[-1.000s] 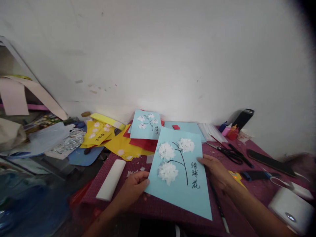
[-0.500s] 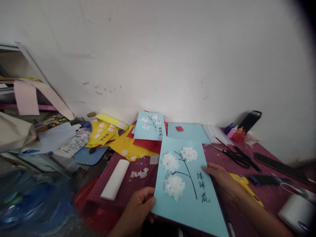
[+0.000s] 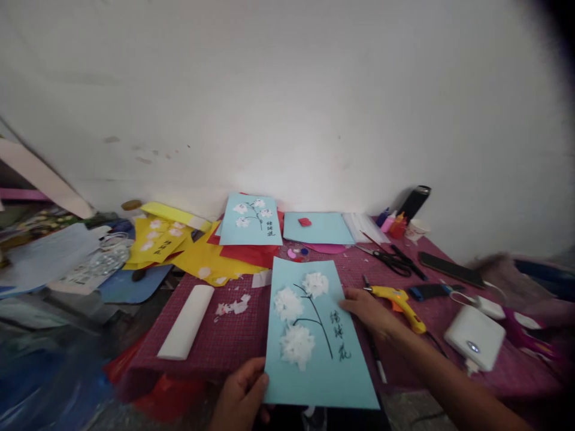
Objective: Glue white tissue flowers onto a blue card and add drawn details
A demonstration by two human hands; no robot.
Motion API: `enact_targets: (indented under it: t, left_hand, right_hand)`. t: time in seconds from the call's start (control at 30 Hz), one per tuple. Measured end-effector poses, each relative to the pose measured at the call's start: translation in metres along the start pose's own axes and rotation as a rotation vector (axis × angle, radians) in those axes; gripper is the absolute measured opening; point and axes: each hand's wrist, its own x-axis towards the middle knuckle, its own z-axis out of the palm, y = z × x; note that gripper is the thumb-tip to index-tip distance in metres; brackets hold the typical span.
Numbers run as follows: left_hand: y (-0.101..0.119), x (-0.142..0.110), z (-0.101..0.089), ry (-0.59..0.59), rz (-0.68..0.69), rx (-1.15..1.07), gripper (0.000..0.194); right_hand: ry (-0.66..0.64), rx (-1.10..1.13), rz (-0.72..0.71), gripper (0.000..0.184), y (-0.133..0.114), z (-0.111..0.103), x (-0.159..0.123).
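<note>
A light-blue card with three fluffy white paper flowers, a drawn dark stem and black handwritten characters is held over the front of the table. My left hand pinches its lower left edge between thumb and fingers. On the card's right edge my right hand grips near mid-height, thumb on top. Left of the card lie a folded white paper strip and torn white paper scraps. To the right of my right hand is a yellow glue gun.
Against the wall lean another blue flower card and yellow flower cards. A blue sheet carries a red paper piece. Scissors, paint bottles, a black flask, a phone and a white charger box stand rightward.
The view has turned right, showing more of the table's right side. The card sits lower and farther from the leaning cards, still held by both hands.
</note>
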Motion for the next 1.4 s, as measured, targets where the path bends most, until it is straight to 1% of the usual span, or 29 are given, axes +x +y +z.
enact_targets:
  t: [0.03,0.1,0.17,0.2,0.27,0.33,0.4,0.47,0.57,0.63,0.73,0.8,0.87,0.93,1.0,1.03,1.07,1.13,1.23,1.3,1.4]
  left_hand:
    - [0.002,0.002,0.001,0.009,-0.001,-0.002,0.051]
    - [0.008,0.006,0.004,0.041,-0.010,0.008,0.051]
    - [0.012,0.008,0.007,0.072,-0.015,0.031,0.050]
    - [0.013,0.008,0.009,0.073,-0.019,0.037,0.050]
    - [0.012,0.008,0.011,0.071,-0.028,0.032,0.051]
    - [0.008,0.006,0.012,0.064,-0.035,0.025,0.053]
    - [0.003,0.005,0.012,0.061,-0.029,0.027,0.053]
    - [0.000,0.004,0.013,0.065,-0.014,0.032,0.052]
    - [-0.002,0.002,0.015,0.085,0.004,0.052,0.051]
    - [-0.003,-0.002,0.016,0.103,0.012,0.061,0.052]
    - [-0.006,-0.008,0.017,0.121,0.016,0.040,0.057]
    - [-0.011,-0.013,0.016,0.138,0.018,0.022,0.061]
    - [-0.016,-0.016,0.014,0.161,0.027,0.017,0.062]
    - [-0.023,-0.019,0.013,0.178,0.050,0.029,0.061]
    - [-0.029,-0.020,0.013,0.181,0.085,0.058,0.057]
    - [-0.032,-0.020,0.013,0.172,0.101,0.079,0.055]
    - [-0.035,-0.020,0.014,0.165,0.112,0.104,0.053]
    - [-0.037,-0.020,0.016,0.161,0.126,0.164,0.049]
    - [-0.037,-0.019,0.020,0.164,0.169,0.258,0.044]
    - [-0.035,-0.018,0.023,0.141,0.212,0.319,0.040]
    - [-0.032,-0.019,0.024,0.134,0.278,0.427,0.037]
  right_hand:
    - [0.025,-0.033,-0.024,0.014,-0.002,-0.003,0.001]
    - [0.125,-0.137,-0.092,0.022,-0.006,-0.016,-0.001]
    - [0.257,-0.265,-0.175,0.027,-0.008,-0.036,-0.011]
    - [0.299,-0.327,-0.204,0.027,-0.009,-0.046,-0.018]
    - [0.314,-0.467,-0.231,0.022,-0.006,-0.063,-0.035]
    - [0.279,-0.649,-0.254,0.019,0.000,-0.070,-0.052]
    - [0.245,-0.833,-0.256,0.020,0.009,-0.066,-0.065]
    - [0.235,-0.986,-0.210,0.020,0.020,-0.054,-0.070]
    - [0.291,-1.168,-0.094,0.022,0.032,-0.035,-0.068]
    - [0.328,-1.241,-0.021,0.025,0.037,-0.027,-0.063]
    - [0.363,-1.278,0.058,0.023,0.040,-0.024,-0.057]
    - [0.392,-1.259,0.076,0.022,0.042,-0.026,-0.056]
    - [0.416,-1.169,0.037,0.021,0.044,-0.030,-0.058]
    - [0.436,-0.991,-0.092,0.030,0.046,-0.034,-0.063]
    - [0.458,-0.752,-0.242,0.040,0.048,-0.035,-0.072]
    - [0.460,-0.627,-0.284,0.040,0.048,-0.034,-0.076]
    - [0.453,-0.506,-0.297,0.037,0.047,-0.033,-0.081]
    - [0.404,-0.274,-0.267,0.033,0.047,-0.028,-0.088]
    - [0.334,-0.011,-0.262,0.035,0.046,-0.017,-0.089]
    - [0.365,0.075,-0.282,0.039,0.047,-0.008,-0.084]
    - [0.457,0.126,-0.289,0.035,0.049,0.009,-0.075]
